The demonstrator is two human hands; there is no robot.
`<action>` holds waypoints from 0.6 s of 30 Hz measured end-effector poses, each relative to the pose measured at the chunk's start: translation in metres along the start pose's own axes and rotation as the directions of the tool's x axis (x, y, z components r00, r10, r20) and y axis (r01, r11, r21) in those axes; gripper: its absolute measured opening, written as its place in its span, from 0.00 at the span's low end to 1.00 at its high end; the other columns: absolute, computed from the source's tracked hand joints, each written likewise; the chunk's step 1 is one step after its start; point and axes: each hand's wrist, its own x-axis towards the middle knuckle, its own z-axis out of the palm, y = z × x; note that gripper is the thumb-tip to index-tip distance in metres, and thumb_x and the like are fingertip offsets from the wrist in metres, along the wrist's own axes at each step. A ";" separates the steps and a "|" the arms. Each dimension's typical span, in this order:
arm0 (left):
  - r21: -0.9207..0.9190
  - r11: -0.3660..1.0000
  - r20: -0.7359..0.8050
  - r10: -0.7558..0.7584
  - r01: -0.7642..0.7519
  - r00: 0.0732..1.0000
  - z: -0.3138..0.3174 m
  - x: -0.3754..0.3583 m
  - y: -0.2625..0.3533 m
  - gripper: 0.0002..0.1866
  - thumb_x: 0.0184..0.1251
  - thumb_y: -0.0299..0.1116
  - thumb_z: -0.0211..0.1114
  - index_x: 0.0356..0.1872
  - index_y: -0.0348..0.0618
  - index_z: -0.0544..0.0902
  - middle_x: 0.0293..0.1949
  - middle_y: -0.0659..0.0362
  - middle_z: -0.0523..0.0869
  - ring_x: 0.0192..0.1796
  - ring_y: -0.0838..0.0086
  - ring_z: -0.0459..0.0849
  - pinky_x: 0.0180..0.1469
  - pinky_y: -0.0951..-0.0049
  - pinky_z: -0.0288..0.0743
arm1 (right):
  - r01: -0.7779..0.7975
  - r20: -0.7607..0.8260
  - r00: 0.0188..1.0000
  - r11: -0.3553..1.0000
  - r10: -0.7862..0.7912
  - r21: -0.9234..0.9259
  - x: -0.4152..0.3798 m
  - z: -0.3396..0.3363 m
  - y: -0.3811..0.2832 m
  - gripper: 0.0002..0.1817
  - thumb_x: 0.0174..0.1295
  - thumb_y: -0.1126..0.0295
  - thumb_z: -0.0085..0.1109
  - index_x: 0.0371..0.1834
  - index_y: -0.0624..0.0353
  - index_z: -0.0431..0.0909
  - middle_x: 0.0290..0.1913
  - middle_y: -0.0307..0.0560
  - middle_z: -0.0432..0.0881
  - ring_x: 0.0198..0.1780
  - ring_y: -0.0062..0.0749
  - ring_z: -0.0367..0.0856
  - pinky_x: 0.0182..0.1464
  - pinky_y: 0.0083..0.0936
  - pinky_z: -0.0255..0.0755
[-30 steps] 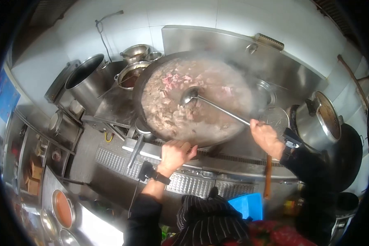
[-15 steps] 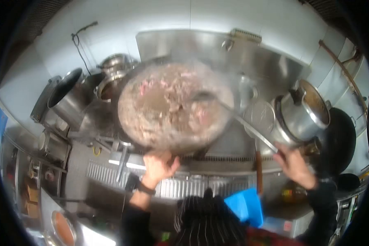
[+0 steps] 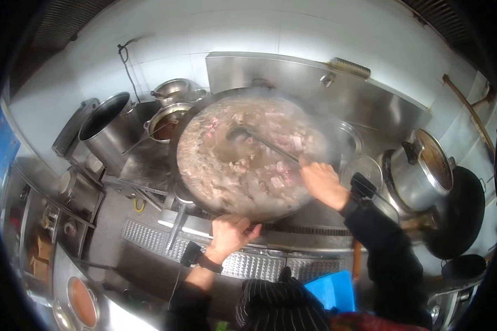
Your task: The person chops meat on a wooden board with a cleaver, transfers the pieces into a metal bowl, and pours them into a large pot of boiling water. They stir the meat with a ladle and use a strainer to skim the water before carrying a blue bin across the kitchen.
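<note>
A big round wok (image 3: 178, 182) holds a steaming, cloudy broth with chunks of meat (image 3: 284, 140), some brown and some still pink. My right hand (image 3: 321, 182) is closed round the long handle of a ladle (image 3: 273, 146) and reaches over the wok's right side. The ladle's dark bowl is partly sunk in the broth near the middle. At the wok's near edge, my left hand (image 3: 232, 234) is closed with curled fingers on the rim, thumb out to the right. What lies under those fingers is partly hidden.
Left of the wok are a tall steel pot (image 3: 108, 132) and a smaller pot of dark sauce (image 3: 164, 126). On the right stand a large pot (image 3: 419, 165), a round strainer (image 3: 363, 172) and a black wok (image 3: 461, 207). A blue plastic container (image 3: 337, 292) sits below, near my body.
My right hand has swung forward and left over the wok, pushing the ladle's bowl left through the broth. My left hand stays at the near rim. The view has shifted slightly.
</note>
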 end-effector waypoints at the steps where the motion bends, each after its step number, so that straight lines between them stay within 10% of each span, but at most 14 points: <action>1: 0.002 1.000 0.023 -0.004 0.004 1.000 0.000 0.000 -0.002 0.19 0.48 0.38 0.80 0.15 0.48 0.75 0.17 0.59 0.77 0.20 0.62 0.80 0.25 0.65 0.74 | 0.012 -0.002 1.000 1.000 -0.012 0.005 0.019 0.006 -0.004 0.22 0.67 0.73 0.53 0.61 0.76 0.74 0.33 0.63 0.87 0.35 0.54 0.90 0.36 0.44 0.82; 8: -0.006 1.000 0.038 -0.020 0.021 0.999 -0.005 0.002 -0.003 0.19 0.49 0.40 0.80 0.16 0.47 0.76 0.17 0.59 0.78 0.21 0.63 0.81 0.26 0.65 0.75 | -0.019 -0.080 0.997 0.999 0.017 -0.031 0.088 0.051 -0.016 0.16 0.62 0.76 0.54 0.50 0.76 0.81 0.34 0.60 0.89 0.36 0.48 0.91 0.38 0.35 0.85; 10: 0.001 1.000 0.050 -0.012 0.012 0.999 -0.005 0.002 -0.003 0.19 0.49 0.40 0.80 0.16 0.47 0.76 0.18 0.59 0.79 0.21 0.62 0.81 0.26 0.65 0.75 | -0.045 0.277 0.961 0.995 0.018 0.091 0.090 0.046 -0.013 0.19 0.64 0.69 0.58 0.54 0.72 0.80 0.32 0.66 0.86 0.36 0.54 0.90 0.37 0.41 0.83; 11: 0.016 1.000 0.062 -0.013 0.012 0.998 -0.005 -0.001 -0.003 0.19 0.50 0.39 0.80 0.16 0.47 0.76 0.18 0.59 0.79 0.21 0.62 0.81 0.26 0.65 0.75 | -0.193 0.439 0.896 0.954 0.076 0.229 0.079 0.006 -0.022 0.09 0.56 0.78 0.59 0.35 0.74 0.85 0.33 0.72 0.86 0.31 0.54 0.90 0.29 0.37 0.83; 14: -0.007 1.000 0.055 -0.027 0.028 0.998 -0.005 0.000 0.000 0.19 0.51 0.39 0.80 0.16 0.47 0.76 0.18 0.59 0.78 0.22 0.62 0.81 0.26 0.65 0.74 | -0.478 0.592 0.777 0.812 0.212 0.336 0.043 -0.002 0.006 0.08 0.56 0.81 0.55 0.35 0.77 0.82 0.26 0.67 0.83 0.23 0.48 0.87 0.18 0.39 0.76; 18: -0.020 1.000 0.083 -0.015 0.017 0.996 -0.005 0.003 -0.002 0.20 0.51 0.39 0.80 0.15 0.48 0.75 0.18 0.61 0.77 0.21 0.65 0.79 0.25 0.66 0.73 | -0.339 0.593 0.793 0.910 0.141 0.237 0.001 -0.030 0.038 0.10 0.60 0.81 0.52 0.39 0.81 0.77 0.26 0.64 0.83 0.19 0.45 0.84 0.15 0.40 0.72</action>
